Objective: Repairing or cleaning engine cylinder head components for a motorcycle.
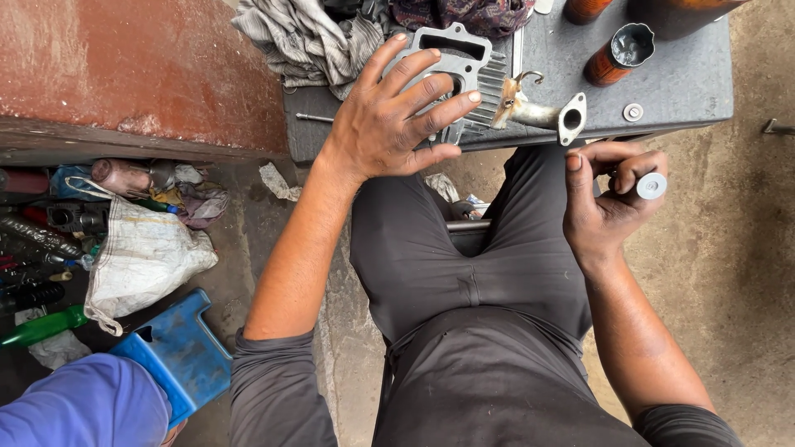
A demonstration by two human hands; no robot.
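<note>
Pressing left hand (389,112), fingers spread flat, on finned engine cylinder (464,74) at bench (679,83) edge; pinching small round metal part (651,185) in curled right hand (609,203). Next: likely aligning part carefully.

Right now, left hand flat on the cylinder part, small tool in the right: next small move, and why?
Probably bring the right hand with its small round-ended tool up to the finned cylinder block. The left hand already pins the block flat on the grey bench, while the tool sits off the bench edge.
</note>
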